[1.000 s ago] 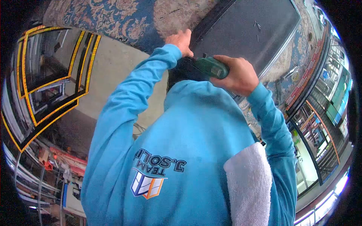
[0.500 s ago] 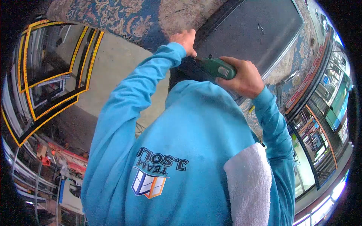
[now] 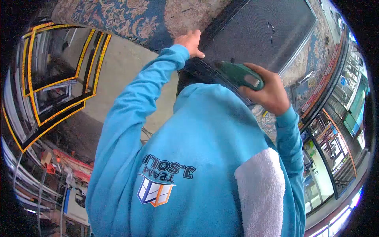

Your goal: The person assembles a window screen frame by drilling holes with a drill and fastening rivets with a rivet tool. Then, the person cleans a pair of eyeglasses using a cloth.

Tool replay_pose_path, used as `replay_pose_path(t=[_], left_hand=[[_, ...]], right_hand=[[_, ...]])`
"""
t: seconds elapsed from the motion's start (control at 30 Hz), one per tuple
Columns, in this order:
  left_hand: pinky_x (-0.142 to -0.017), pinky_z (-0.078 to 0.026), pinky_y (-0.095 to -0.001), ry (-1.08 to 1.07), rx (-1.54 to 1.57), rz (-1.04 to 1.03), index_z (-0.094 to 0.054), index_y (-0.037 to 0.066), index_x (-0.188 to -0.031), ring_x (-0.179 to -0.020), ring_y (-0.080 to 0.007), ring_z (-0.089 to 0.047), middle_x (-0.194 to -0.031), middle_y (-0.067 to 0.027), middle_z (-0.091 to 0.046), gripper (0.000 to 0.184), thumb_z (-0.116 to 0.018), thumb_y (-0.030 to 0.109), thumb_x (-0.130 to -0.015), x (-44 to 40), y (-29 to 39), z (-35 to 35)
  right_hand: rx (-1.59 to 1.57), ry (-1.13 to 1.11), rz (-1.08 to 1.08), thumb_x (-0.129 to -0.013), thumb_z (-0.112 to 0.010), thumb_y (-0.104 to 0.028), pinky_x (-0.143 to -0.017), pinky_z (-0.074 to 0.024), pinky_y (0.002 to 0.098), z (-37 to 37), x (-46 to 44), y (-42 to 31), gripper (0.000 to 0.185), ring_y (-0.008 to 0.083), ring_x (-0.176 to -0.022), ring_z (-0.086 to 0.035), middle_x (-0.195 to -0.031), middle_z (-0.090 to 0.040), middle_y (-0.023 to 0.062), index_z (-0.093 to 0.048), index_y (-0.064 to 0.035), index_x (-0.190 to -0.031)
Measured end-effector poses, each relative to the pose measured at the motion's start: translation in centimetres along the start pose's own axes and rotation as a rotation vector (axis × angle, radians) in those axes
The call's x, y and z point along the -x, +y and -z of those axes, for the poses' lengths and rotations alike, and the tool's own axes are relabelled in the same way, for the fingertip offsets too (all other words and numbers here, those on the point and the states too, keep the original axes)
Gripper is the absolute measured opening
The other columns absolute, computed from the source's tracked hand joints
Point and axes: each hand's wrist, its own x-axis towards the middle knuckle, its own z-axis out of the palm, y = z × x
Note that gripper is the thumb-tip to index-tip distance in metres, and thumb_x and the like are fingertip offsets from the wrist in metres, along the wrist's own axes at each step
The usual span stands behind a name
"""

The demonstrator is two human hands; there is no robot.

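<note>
A dark mesh panel in a black frame (image 3: 256,39) lies in front of me at the top. Over the near left corner of the frame, my left hand (image 3: 190,43) is spread, thumb apart from the fingers; whether it presses on the frame I cannot tell. My right hand (image 3: 272,89) is wrapped round a green handheld tool (image 3: 241,76) with a pale label patch. The tool's darker tip points left, over the near edge of the frame, and is blurred. Several small, thin dark pieces (image 3: 271,29), perhaps screws, rest on the mesh.
Patterned carpet (image 3: 134,19) covers the surface under the panel. Frames edged with yellow tape (image 3: 90,63) stand at the left. A white towel (image 3: 260,189) hangs on my blue top. Racks with long stock (image 3: 331,138) line the right side.
My right hand has drawn the green tool to the right and slightly toward me, away from my left hand. The left hand has shifted slightly left.
</note>
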Motion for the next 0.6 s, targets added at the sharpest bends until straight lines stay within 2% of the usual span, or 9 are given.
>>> replay_pose_path(t=[0.13,0.17,0.27,0.3,0.37,0.4,0.5,0.53,0.6], left_hand=[[-0.099,-0.045,-0.0493,0.069,0.075,-0.046,-0.041,0.004,-0.133,-0.119,-0.0428,-0.053,-0.129,-0.0240,-0.051,0.084,-0.080,0.046,-0.072,0.1,-1.1,-1.6],[-0.097,-0.046,-0.0495,0.104,0.119,-0.032,-0.040,0.003,-0.134,-0.117,-0.0437,-0.052,-0.130,-0.0256,-0.049,0.086,-0.078,0.050,-0.073,0.3,-1.0,-2.0],[-0.098,-0.045,-0.0496,0.195,0.021,-0.038,-0.038,0.005,-0.138,-0.117,-0.0441,-0.051,-0.130,-0.0249,-0.047,0.087,-0.078,0.046,-0.072,1.6,-0.5,-3.0],[-0.098,-0.045,-0.0496,0.198,0.005,-0.044,-0.038,0.005,-0.138,-0.117,-0.0441,-0.051,-0.130,-0.0249,-0.047,0.087,-0.078,0.046,-0.072,1.9,-0.1,-3.3],[-0.100,-0.044,-0.0497,0.203,0.045,0.069,-0.037,0.006,-0.139,-0.117,-0.0444,-0.050,-0.129,-0.0240,-0.046,0.086,-0.077,0.039,-0.070,2.2,0.9,-3.3],[-0.099,-0.044,-0.0487,0.202,0.084,0.128,-0.040,0.007,-0.137,-0.117,-0.0436,-0.049,-0.124,-0.0238,-0.049,0.081,-0.075,0.029,-0.067,2.5,1.7,-3.0],[-0.099,-0.044,-0.0474,0.224,0.091,0.073,-0.044,0.007,-0.136,-0.116,-0.0427,-0.050,-0.121,-0.0239,-0.051,0.079,-0.074,0.023,-0.065,1.9,0.5,-3.9],[-0.098,-0.045,-0.0456,0.291,0.183,-0.008,-0.050,0.006,-0.131,-0.112,-0.0420,-0.052,-0.116,-0.0235,-0.054,0.072,-0.073,0.019,-0.065,2.0,-0.1,-4.0],[-0.092,-0.048,-0.0395,0.304,0.352,-0.062,-0.055,0.001,-0.127,-0.106,-0.0324,-0.058,-0.116,-0.0189,-0.058,0.055,-0.068,0.010,-0.074,0.9,-4.0,-6.4]], right_hand=[[-0.116,0.131,-0.104,-0.074,-0.077,-0.018,-0.089,-0.0496,0.0318,2.3,4.6,2.7,0.062,0.0146,-0.098,-0.062,-0.108,-0.069,0.0104,-0.056,0.0028,-0.128],[-0.126,0.138,-0.103,-0.074,-0.077,-0.018,-0.089,-0.0496,0.0318,2.6,5.9,3.6,0.062,0.0146,-0.098,-0.062,-0.108,-0.069,0.0104,-0.056,0.0028,-0.128],[-0.185,0.406,-0.139,-0.078,-0.076,-0.017,-0.089,-0.0495,0.0299,3.1,9.6,9.2,0.062,0.0144,-0.100,-0.061,-0.113,-0.066,0.0112,-0.053,0.0035,-0.131],[-0.198,0.417,-0.135,-0.078,-0.076,-0.017,-0.089,-0.0495,0.0299,3.1,10.6,10.8,0.062,0.0144,-0.100,-0.061,-0.113,-0.066,0.0112,-0.053,0.0035,-0.131],[-0.242,0.604,-0.252,-0.080,-0.077,-0.019,-0.087,-0.0497,0.0288,2.9,12.7,13.4,0.061,0.0154,-0.098,-0.061,-0.111,-0.066,0.0117,-0.054,0.0034,-0.131],[-0.236,0.664,-0.293,-0.080,-0.079,-0.021,-0.085,-0.0501,0.0279,2.8,13.8,14.8,0.062,0.0158,-0.096,-0.062,-0.110,-0.066,0.0119,-0.054,0.0031,-0.131],[-0.386,0.810,-0.361,-0.081,-0.078,-0.020,-0.083,-0.0504,0.0273,1.8,16.9,20.2,0.061,0.0149,-0.094,-0.062,-0.110,-0.065,0.0111,-0.054,0.0035,-0.131],[-0.422,0.863,-0.354,-0.083,-0.077,-0.019,-0.081,-0.0507,0.0266,1.4,17.7,20.8,0.058,0.0137,-0.093,-0.062,-0.110,-0.065,0.0104,-0.054,0.0040,-0.131],[-0.406,0.941,-0.355,-0.084,-0.076,-0.017,-0.081,-0.0507,0.0263,0.5,19.3,23.1,0.056,0.0135,-0.093,-0.062,-0.110,-0.065,0.0102,-0.054,0.0039,-0.131]])
